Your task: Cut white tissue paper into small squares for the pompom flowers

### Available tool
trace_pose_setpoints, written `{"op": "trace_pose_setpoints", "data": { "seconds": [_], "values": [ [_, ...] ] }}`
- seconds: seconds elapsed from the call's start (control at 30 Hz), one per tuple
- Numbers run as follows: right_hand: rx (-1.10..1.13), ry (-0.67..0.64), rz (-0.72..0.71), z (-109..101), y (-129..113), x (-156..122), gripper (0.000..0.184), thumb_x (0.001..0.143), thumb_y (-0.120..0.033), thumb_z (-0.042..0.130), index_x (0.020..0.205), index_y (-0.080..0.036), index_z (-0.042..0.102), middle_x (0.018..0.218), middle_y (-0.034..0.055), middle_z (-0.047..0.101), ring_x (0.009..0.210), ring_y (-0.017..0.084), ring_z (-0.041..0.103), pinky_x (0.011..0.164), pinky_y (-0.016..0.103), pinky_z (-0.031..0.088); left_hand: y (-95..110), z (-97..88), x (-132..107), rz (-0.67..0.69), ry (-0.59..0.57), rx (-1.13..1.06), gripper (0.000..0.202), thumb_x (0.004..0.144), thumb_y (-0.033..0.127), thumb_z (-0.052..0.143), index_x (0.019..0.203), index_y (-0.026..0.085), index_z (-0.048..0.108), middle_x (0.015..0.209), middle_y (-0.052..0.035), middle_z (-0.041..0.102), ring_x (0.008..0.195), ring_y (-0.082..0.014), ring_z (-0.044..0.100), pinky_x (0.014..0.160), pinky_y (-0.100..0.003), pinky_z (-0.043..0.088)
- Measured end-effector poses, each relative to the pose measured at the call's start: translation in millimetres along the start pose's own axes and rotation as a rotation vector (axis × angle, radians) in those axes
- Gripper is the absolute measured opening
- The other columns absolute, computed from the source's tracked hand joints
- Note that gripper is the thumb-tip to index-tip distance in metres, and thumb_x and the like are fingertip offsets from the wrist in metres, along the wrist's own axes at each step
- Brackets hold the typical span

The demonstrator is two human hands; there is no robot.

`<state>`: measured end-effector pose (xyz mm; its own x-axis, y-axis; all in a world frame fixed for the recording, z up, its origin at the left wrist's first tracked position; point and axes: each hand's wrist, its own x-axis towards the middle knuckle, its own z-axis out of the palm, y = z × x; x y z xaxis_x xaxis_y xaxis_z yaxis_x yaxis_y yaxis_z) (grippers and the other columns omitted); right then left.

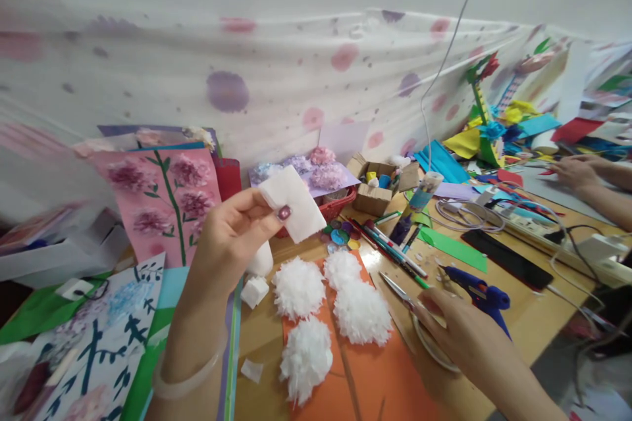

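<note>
My left hand (241, 230) pinches a white square of folded tissue paper (292, 204) between thumb and fingers, raised above the table. Low on the right, my right hand (442, 319) is closed on a pair of scissors (395, 288), whose blades point away to the left. The scissors' handles are mostly hidden by the fingers. Beneath that hand lies a pale ring-shaped object (428, 345). Several fluffy white paper pompoms (363, 311) sit on an orange sheet (368, 385) between my hands. A small white block (255, 291) and a scrap of white paper (252, 370) lie left of them.
A blue glue gun (476, 293), several markers (395, 250) and a black phone-like slab (506, 258) lie to the right. Behind stand a cardboard box (378, 187) and a pink flower picture (158, 200). Cables cross a power strip (548, 240). Another person's hands (580, 171) work at far right.
</note>
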<state>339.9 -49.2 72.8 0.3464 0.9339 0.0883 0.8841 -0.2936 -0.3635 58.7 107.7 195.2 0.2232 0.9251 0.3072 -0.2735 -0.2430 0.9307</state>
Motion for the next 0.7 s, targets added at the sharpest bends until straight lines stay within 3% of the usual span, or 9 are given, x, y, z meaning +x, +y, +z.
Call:
{"op": "trace_pose_setpoints", "data": {
  "seconds": [0.07, 0.2, 0.3, 0.37, 0.5, 0.7],
  "values": [
    [0.307, -0.038, -0.070, -23, -32, 11, 0.031, 0.094, -0.048, 0.052, 0.088, -0.023, 0.067, 0.081, 0.0106, 0.074, 0.075, 0.028, 0.070, 0.064, 0.035, 0.051, -3, 0.3, 0, -0.044, -0.073, 0.017, 0.025, 0.071, 0.033, 0.084, 0.091, 0.019, 0.080, 0.078, -0.0045, 0.079, 0.069, -0.0199, 0.071, 0.069, -0.029, 0.057],
    [0.810, -0.040, -0.257, -62, -99, 35, 0.040, 0.095, -0.055, 0.054, 0.117, -0.023, 0.066, 0.112, 0.0105, 0.073, 0.098, 0.025, 0.069, 0.081, 0.035, 0.056, -9, 6.5, -3, -0.147, -0.256, 0.049, 0.024, 0.076, 0.035, 0.082, 0.093, 0.018, 0.080, 0.082, -0.0064, 0.080, 0.069, -0.0199, 0.072, 0.071, -0.029, 0.056],
    [0.953, -0.200, -0.418, -73, -131, 51, 0.038, 0.095, -0.050, 0.059, 0.117, -0.021, 0.069, 0.106, 0.0074, 0.074, 0.096, 0.022, 0.068, 0.080, 0.030, 0.053, -10, 11.5, -6, -0.110, -0.336, 0.103, 0.021, 0.079, 0.033, 0.080, 0.092, 0.018, 0.080, 0.087, -0.0069, 0.080, 0.078, -0.0213, 0.072, 0.076, -0.029, 0.056],
    [0.949, -0.237, -0.489, -72, -142, 57, 0.032, 0.096, -0.046, 0.059, 0.104, -0.019, 0.073, 0.090, 0.0040, 0.072, 0.082, 0.018, 0.064, 0.068, 0.025, 0.049, -10, 13.0, -7, -0.058, -0.312, 0.174, 0.018, 0.079, 0.031, 0.080, 0.092, 0.018, 0.080, 0.089, -0.0067, 0.080, 0.083, -0.0221, 0.072, 0.077, -0.028, 0.055],
    [0.764, -0.027, -0.494, -60, -148, 64, 0.038, 0.100, -0.043, 0.051, 0.082, -0.016, 0.070, 0.067, -0.0002, 0.062, 0.060, 0.012, 0.050, 0.054, 0.023, 0.035, -12, 15.0, -8, 0.066, -0.134, 0.307, 0.015, 0.084, 0.032, 0.074, 0.092, 0.020, 0.080, 0.088, -0.0049, 0.079, 0.081, -0.0205, 0.070, 0.072, -0.025, 0.053],
    [0.565, 0.211, -0.513, -51, -157, 65, 0.032, 0.103, -0.035, 0.043, 0.091, -0.020, 0.068, 0.069, 0.0005, 0.067, 0.058, 0.014, 0.056, 0.056, 0.025, 0.036, -17, 22.5, -9, 0.255, 0.042, 0.385, 0.014, 0.086, 0.029, 0.071, 0.093, 0.022, 0.081, 0.078, -0.0038, 0.076, 0.070, -0.0194, 0.068, 0.063, -0.025, 0.051]
  ]
}}
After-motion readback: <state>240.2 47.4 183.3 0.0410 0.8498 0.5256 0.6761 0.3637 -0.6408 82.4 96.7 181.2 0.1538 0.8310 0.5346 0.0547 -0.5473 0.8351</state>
